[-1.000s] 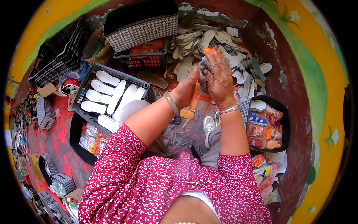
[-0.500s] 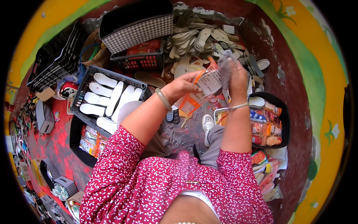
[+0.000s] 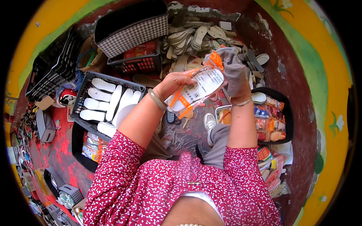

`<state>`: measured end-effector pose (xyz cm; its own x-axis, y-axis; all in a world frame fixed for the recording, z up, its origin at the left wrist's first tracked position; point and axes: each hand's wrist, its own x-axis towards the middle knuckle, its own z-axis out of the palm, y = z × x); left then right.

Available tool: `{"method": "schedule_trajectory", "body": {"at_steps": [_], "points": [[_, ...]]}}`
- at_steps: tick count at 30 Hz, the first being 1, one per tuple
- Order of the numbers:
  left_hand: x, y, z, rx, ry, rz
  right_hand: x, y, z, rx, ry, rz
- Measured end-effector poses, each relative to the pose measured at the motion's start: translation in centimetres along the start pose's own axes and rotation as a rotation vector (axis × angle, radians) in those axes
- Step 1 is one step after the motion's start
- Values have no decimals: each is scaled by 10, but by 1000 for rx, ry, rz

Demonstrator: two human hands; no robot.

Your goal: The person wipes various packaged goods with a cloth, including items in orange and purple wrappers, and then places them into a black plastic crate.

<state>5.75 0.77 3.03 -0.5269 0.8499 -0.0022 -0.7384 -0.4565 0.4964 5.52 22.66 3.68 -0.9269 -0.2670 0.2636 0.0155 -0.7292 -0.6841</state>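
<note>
Gripping a clear, orange-trimmed packet (image 3: 199, 89) in the left hand (image 3: 175, 83), with thumb pressed on the upper face and the other fingers mostly hidden behind; holding it out above the floor, tilted, with its orange end (image 3: 214, 59) up and toward the right hand (image 3: 245, 89); showing through the film a white, sole-shaped insert (image 3: 212, 78) with dark print; keeping the right close by, under grey cloth (image 3: 232, 68) bunched over the fingers, just beside the packet's upper end; impossible to tell there between curled and spread, for the covering; wearing a pale bangle (image 3: 156, 100) on the left wrist, a silver bracelet (image 3: 242, 103) on the right, and a magenta blouse (image 3: 162, 184) with a white pattern; pictured among footwear parts, with white soles (image 3: 95, 104) laid in a dark grey crate (image 3: 140, 87) to the left and pale soles (image 3: 186, 39) heaped beyond the hands; seen also, beside that heap, a houndstooth box (image 3: 135, 33) atop a black crate (image 3: 135, 64); at right, near the forearm, a black bin (image 3: 289, 113) full of packaged goods; below the packet, fibrous scraps (image 3: 181, 135) and a white shoe (image 3: 209, 122).
</note>
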Motion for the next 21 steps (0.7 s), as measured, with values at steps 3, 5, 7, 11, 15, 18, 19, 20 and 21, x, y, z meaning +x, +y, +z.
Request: {"method": "schedule_trajectory", "body": {"at_steps": [3,5,7,11,15,18,19,20,21], "points": [[4,1,-28,146,65,-58,-1,-1,2,-265,72,137],[6,-1,-28,173,60,-96,-3,-6,3,-416,180,244],[7,-1,-16,244,63,-107,-2,-1,5,-424,279,184],[5,-7,-9,369,84,-96,1,8,5,-431,353,115],[6,-8,-14,453,87,-117,6,21,6,-545,459,30],[8,-9,-15,517,64,-117,8,29,-2,-811,559,-87],[8,-9,-15,543,54,-118,9,29,-2,-907,590,-101],[8,-9,-15,554,53,-121,9,29,-3,-1003,621,-116],[9,-10,-17,564,52,-123,9,29,-3,-1099,651,-130]]}}
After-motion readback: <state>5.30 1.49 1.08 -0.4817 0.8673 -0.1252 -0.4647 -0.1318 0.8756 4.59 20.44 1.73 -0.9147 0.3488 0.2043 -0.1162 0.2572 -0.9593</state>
